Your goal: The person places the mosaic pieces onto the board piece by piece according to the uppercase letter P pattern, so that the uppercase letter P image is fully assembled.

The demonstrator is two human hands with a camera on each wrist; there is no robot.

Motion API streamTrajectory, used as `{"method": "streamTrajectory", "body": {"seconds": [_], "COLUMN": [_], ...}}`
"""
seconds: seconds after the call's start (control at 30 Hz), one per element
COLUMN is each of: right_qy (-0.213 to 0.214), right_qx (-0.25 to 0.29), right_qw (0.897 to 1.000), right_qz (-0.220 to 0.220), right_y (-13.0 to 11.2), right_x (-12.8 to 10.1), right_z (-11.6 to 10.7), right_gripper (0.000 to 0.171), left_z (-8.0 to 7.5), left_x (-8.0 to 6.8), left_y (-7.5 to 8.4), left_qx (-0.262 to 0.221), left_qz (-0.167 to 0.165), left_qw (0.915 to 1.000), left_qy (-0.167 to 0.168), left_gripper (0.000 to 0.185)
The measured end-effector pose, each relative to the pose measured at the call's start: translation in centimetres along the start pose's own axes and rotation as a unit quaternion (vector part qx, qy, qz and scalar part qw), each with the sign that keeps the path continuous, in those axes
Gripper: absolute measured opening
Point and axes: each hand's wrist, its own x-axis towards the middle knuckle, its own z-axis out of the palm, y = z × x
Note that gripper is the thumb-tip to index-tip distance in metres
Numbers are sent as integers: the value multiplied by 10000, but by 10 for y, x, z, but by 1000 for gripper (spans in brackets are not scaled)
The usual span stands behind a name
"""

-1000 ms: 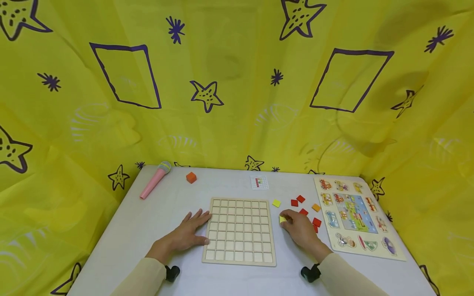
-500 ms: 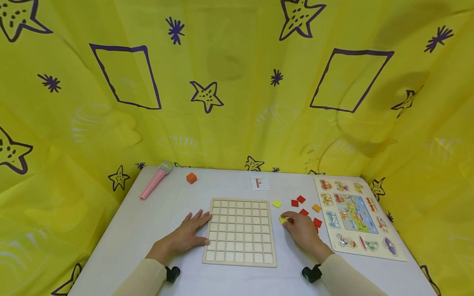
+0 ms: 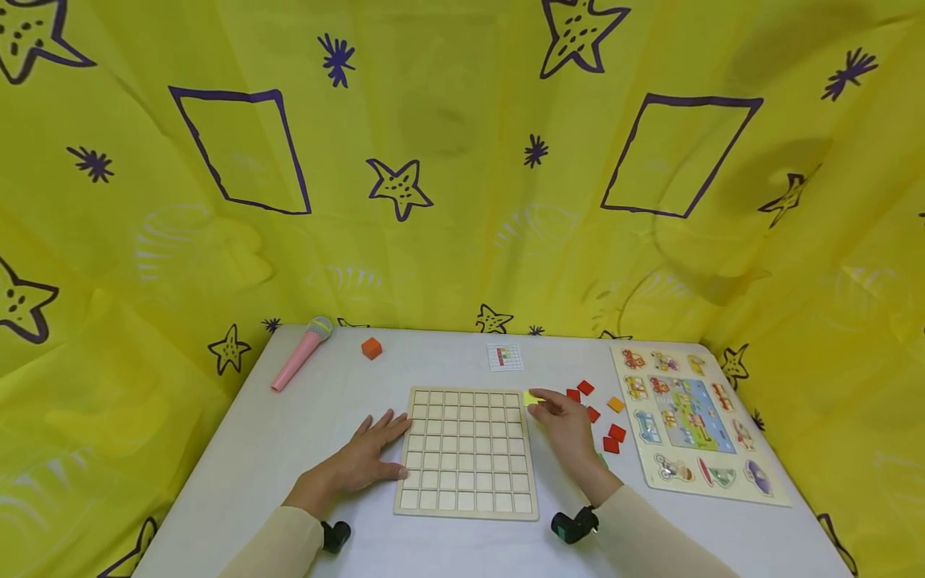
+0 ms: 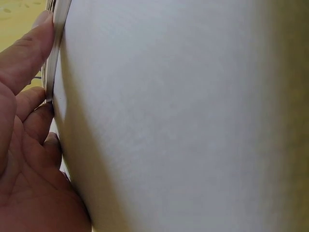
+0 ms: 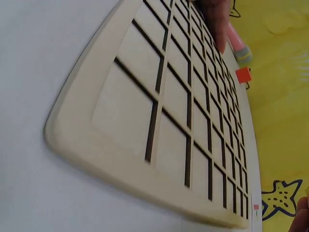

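A square wooden grid board point(image 3: 466, 474) lies flat in the middle of the table. My left hand point(image 3: 359, 459) is spread flat beside it, fingertips and thumb at its left edge; the left wrist view shows the thumb point(image 4: 31, 50) against the board's side. At the board's far right corner, my right hand point(image 3: 566, 429) pinches a yellow square tile point(image 3: 530, 398) between thumb and forefinger. Only the fingertips of that hand show at the right wrist view's edge. Red square tiles point(image 3: 611, 444) and an orange tile point(image 3: 616, 405) lie to the right of this hand.
A small printed grid card point(image 3: 505, 357) lies behind the board. At the back left are an orange cube point(image 3: 372, 348) and a pink microphone point(image 3: 296, 361). A picture puzzle board point(image 3: 694, 417) lies along the right side. Yellow patterned cloth point(image 3: 433, 265) surrounds the table.
My right hand has moved left and away from me, with a yellow tile, to the board's far right corner. The left hand stays in place. More of the red tiles shows.
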Motion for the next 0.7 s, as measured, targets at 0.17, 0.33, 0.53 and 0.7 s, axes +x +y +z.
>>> {"method": "streamTrajectory", "body": {"seconds": [0.17, 0.33, 0.53, 0.7], "right_qy": [6, 70, -116, -171], "right_qx": [406, 730, 731, 525], "right_qw": [9991, 9973, 9971, 9983], "right_qz": [129, 71, 175, 212], "right_y": [-6, -6, -7, -5], "right_x": [-1, -2, -1, 0], "right_z": [19, 34, 43, 50], "right_gripper": [27, 26, 27, 26], "left_z": [0, 2, 2, 0], "left_x": [0, 0, -1, -1], "left_y": [-1, -2, -2, -3], "left_qx": [18, -10, -7, 41], "left_qz": [62, 1, 6, 128], "left_qw": [10000, 10000, 10000, 9999], "left_qy": [28, 7, 27, 9], "left_gripper": [89, 89, 89, 88]}}
